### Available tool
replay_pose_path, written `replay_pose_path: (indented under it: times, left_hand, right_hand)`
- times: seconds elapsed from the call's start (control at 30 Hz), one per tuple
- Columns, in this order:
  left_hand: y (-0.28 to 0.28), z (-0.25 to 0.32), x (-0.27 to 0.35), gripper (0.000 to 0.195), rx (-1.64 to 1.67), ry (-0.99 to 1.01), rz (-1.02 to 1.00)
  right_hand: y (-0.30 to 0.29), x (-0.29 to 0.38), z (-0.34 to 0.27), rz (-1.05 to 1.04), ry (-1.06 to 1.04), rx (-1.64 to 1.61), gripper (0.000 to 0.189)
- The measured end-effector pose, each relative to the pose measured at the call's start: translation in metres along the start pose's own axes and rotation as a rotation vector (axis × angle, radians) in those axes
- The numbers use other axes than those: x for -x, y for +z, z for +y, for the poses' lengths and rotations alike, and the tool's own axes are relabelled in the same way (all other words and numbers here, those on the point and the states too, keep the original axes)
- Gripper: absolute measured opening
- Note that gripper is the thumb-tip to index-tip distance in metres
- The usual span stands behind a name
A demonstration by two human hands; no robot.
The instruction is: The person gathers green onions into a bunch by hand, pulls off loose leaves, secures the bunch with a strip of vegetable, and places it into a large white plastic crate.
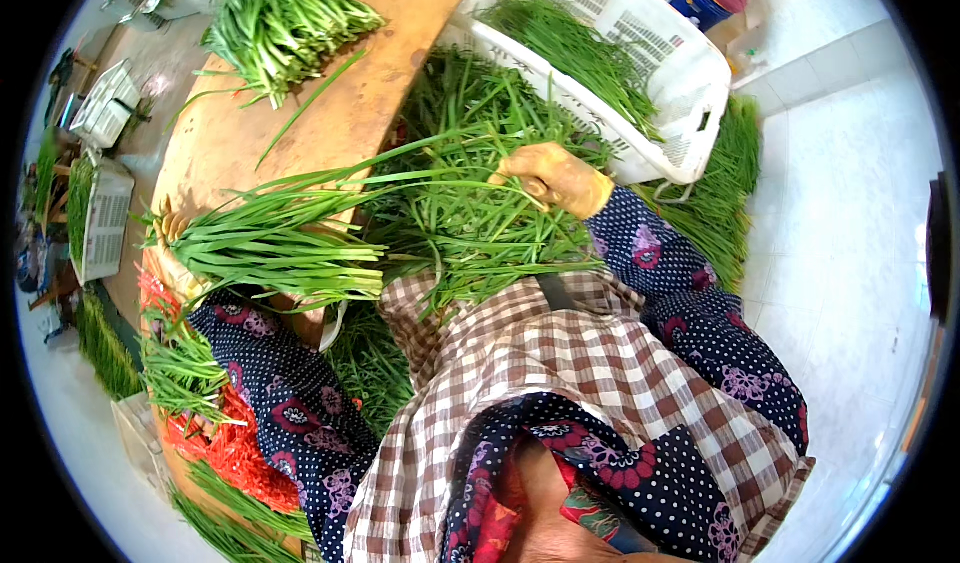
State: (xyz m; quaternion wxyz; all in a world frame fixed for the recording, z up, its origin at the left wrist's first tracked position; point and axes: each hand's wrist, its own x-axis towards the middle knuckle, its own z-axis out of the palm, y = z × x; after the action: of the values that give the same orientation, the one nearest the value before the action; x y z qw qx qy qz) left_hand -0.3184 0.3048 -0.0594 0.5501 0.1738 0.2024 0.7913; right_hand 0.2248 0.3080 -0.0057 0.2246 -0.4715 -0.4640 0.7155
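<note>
A bunch of garlic chives (285, 251) lies across my left hand (174, 227), which is closed around its leafy end at the table's near side. The cut pale stems point right, toward my lap. My right hand (559, 176), in a yellowish glove, pinches a few long chive leaves (442, 176) that stretch back to the bunch. Under these leaves, loose chives (480, 218) are heaped over my lap and the checked apron (570, 338). The bunch covers part of my left hand.
A wooden table (330, 112) bears a thick chive bundle (292, 30). Red ties (240, 450) lie by my left forearm. A white plastic crate (690, 105) holding chives (577, 52) stands beyond my right hand. More chives (731, 180) lie beside it. Other crates (109, 218) stand across the floor.
</note>
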Motion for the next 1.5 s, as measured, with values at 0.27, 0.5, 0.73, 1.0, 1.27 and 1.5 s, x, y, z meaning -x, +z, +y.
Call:
replay_pose_path:
  times: [0.27, 0.5, 0.73, 1.0, 1.27, 1.5]
  left_hand:
    - [0.004, 0.004, -0.004, 0.047, 0.206, -0.052, -0.204]
    - [0.005, 0.01, -0.002, 0.046, 0.323, -0.104, -0.335]
    - [-0.007, 0.015, -0.009, 0.045, 0.431, -0.105, -0.481]
    - [-0.008, 0.021, 0.001, 0.041, 0.322, -0.094, -0.357]
    - [-0.01, 0.031, 0.01, 0.033, 0.282, -0.09, -0.29]
    - [-0.009, 0.034, 0.012, 0.027, 0.284, -0.092, -0.278]
  right_hand:
    - [-0.058, 0.029, 0.006, 0.426, -0.198, 0.813, 0.03]
    - [-0.033, 0.064, -0.091, 0.317, -0.187, 1.153, 0.018]
    - [-0.003, 0.068, -0.248, 0.197, -0.675, 1.057, 0.023]
    - [0.124, -0.078, -0.247, 0.142, -1.337, 0.986, 0.032]
    - [0.129, -0.177, -0.021, -0.036, -1.021, 1.323, 0.036]
    - [0.116, -0.086, -0.054, -0.136, -0.765, 1.104, 0.034]
